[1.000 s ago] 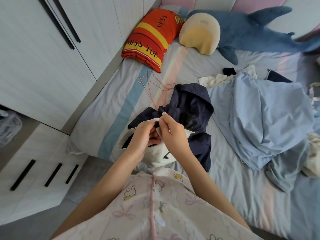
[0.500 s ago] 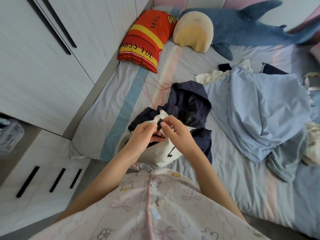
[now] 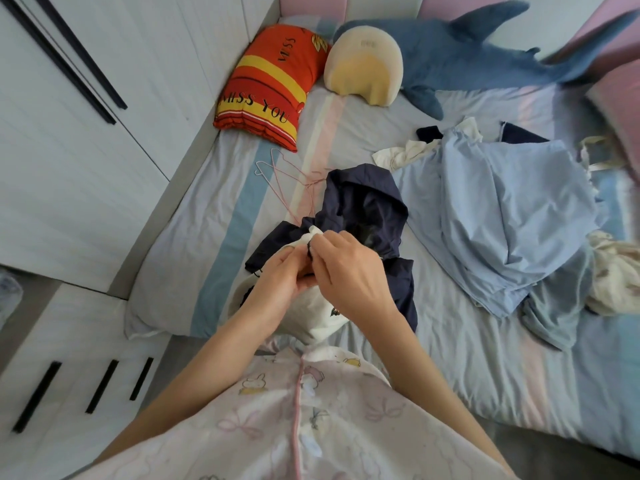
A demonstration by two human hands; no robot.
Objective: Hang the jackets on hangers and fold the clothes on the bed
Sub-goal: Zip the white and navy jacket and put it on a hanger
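A navy hooded jacket (image 3: 367,199) with a white lining (image 3: 325,317) lies crumpled at the near edge of the bed (image 3: 450,368). My left hand (image 3: 280,282) and my right hand (image 3: 349,271) meet over it, both pinching the jacket's white front edge at a small dark fastening. Thin pink wire hangers (image 3: 287,174) lie on the sheet just beyond the jacket, partly under it. A heap of light blue clothes (image 3: 502,216) lies to the right, with a white garment (image 3: 405,154) behind it.
White wardrobe doors (image 3: 104,98) and a drawer unit (image 3: 69,368) stand close on the left. At the head of the bed lie a red and yellow pillow (image 3: 266,88), a cream foam cushion (image 3: 363,71) and a blue plush shark (image 3: 460,53). More crumpled cloth (image 3: 613,271) sits at the far right.
My hands stay together on the jacket's white edge, working the fastening; the right hand has turned more over the left. The camera has tilted slightly.
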